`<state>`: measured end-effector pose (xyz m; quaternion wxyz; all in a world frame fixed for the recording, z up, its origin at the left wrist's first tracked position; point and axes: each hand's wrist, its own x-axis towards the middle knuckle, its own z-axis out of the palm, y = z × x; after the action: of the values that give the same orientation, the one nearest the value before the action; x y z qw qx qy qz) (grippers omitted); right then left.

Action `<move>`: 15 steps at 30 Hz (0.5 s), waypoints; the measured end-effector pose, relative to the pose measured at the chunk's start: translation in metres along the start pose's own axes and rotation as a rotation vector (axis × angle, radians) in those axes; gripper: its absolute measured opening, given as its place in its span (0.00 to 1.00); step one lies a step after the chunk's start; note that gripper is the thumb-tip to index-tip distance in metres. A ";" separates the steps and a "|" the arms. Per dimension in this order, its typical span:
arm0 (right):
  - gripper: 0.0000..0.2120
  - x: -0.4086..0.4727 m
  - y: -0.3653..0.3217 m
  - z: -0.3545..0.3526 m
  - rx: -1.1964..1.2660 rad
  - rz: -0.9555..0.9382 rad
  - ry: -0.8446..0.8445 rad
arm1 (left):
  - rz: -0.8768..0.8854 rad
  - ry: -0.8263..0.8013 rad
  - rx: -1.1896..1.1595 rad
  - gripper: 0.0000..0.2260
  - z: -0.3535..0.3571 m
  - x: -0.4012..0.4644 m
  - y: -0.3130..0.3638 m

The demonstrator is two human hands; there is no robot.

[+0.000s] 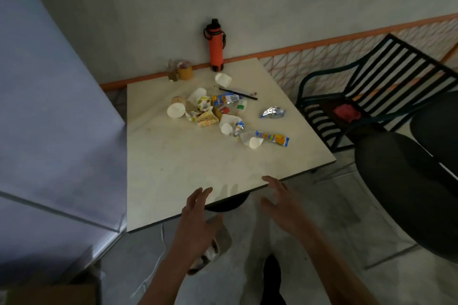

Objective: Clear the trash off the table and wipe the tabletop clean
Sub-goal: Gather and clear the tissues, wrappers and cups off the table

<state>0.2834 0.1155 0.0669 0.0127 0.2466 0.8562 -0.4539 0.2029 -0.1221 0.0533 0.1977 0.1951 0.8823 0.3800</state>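
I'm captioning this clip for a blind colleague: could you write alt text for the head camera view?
Two empty hands, left hand and right hand, reach over the near edge of a pale square table strewn with paper cups, crumpled snack wrappers and a pencil. An orange water bottle stands at the far edge by the wall; dark chairs sit to the right.

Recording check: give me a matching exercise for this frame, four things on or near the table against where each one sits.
Things:
1. orange bottle
2. silver foil wrapper
3. red cloth
4. tape roll

Places:
A. on the seat of the black slatted chair
B. far left of the table, by the wall
C. standing upright at the table's far edge
D. lying alone, right of the trash pile

Pairs: 1-C, 2-D, 3-A, 4-B
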 end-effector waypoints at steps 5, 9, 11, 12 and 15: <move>0.26 0.039 0.017 -0.032 0.038 -0.012 -0.003 | -0.045 0.028 0.046 0.28 0.021 0.036 0.030; 0.25 0.089 0.034 -0.079 0.046 -0.004 -0.007 | -0.060 0.040 0.054 0.29 0.048 0.083 0.073; 0.25 0.106 0.040 -0.096 0.028 -0.020 -0.010 | -0.074 0.023 0.074 0.29 0.059 0.102 0.086; 0.25 0.113 0.044 -0.104 0.020 -0.023 -0.014 | -0.086 0.018 0.090 0.29 0.064 0.111 0.092; 0.25 0.132 0.054 -0.121 -0.002 -0.006 -0.031 | -0.102 0.020 0.119 0.29 0.074 0.136 0.106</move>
<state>0.2153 0.2897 0.0633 0.0250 0.2367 0.8572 -0.4568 0.1451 0.0567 0.0586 0.1963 0.1574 0.9141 0.3181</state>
